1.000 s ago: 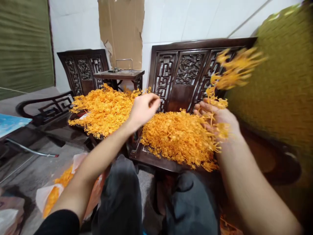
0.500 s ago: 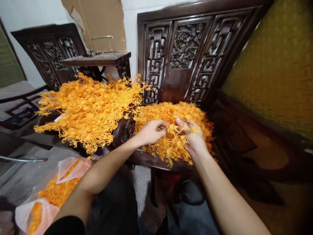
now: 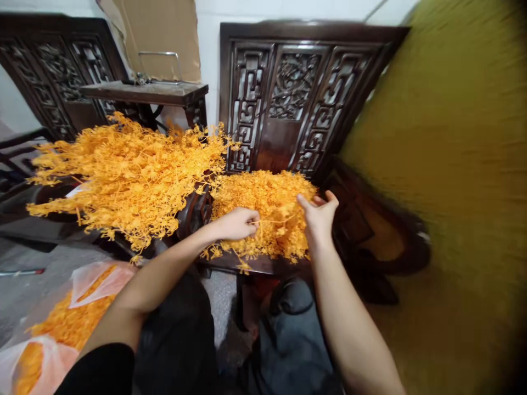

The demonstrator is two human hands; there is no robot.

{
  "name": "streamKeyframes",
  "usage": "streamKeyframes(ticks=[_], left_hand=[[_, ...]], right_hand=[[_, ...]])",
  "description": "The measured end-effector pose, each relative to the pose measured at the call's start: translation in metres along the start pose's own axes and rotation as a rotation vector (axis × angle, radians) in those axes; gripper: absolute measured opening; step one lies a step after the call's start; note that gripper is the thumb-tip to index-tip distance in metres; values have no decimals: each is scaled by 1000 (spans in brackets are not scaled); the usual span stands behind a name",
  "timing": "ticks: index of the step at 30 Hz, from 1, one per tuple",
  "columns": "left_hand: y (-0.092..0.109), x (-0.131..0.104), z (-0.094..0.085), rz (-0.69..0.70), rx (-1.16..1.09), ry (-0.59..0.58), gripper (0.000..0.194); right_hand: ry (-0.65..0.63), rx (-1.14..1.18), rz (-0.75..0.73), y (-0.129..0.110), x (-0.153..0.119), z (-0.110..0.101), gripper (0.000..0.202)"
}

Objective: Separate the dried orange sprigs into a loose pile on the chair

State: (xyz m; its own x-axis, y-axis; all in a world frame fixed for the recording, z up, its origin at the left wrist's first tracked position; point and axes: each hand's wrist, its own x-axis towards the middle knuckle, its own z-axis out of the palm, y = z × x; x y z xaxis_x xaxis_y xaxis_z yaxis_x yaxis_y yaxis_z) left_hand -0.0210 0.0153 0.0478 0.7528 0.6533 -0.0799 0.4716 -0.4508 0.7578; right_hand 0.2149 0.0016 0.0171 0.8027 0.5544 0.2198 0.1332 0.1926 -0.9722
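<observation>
Orange branching sprigs form a dense pile [image 3: 272, 192] on the dark wooden seat [image 3: 263, 267]. Over the pile's front left part, my left hand [image 3: 240, 224] is closed round the stem of an orange sprig, which stretches right across the pile. My right hand [image 3: 320, 215] is at the pile's right edge with thumb and fingers spread, holding nothing. A larger heap of orange sprigs [image 3: 132, 175] bulges out to the left, its loose ends hanging down.
Behind stand a carved wooden chair back [image 3: 284, 137] and a small dark side table [image 3: 144, 92] with cardboard [image 3: 164, 38] above it. Plastic bags [image 3: 99, 280] with more orange material lie on the floor at lower left. A yellow-green surface [image 3: 444, 164] fills the right.
The view has shifted, so most things sit further left. My right hand has let go of the sprig and opened, moving apart from my left hand, which keeps its pinch.
</observation>
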Motion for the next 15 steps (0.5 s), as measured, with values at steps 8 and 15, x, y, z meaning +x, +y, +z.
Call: streamKeyframes(ticks=[8, 15], left_hand=[[68, -60, -3, 178, 228, 12, 21], [120, -171, 25, 369, 716, 61, 25]], right_hand=[[-1123, -259, -672, -104, -114, -74, 95], [-1490, -286, -537, -145, -182, -158, 93]])
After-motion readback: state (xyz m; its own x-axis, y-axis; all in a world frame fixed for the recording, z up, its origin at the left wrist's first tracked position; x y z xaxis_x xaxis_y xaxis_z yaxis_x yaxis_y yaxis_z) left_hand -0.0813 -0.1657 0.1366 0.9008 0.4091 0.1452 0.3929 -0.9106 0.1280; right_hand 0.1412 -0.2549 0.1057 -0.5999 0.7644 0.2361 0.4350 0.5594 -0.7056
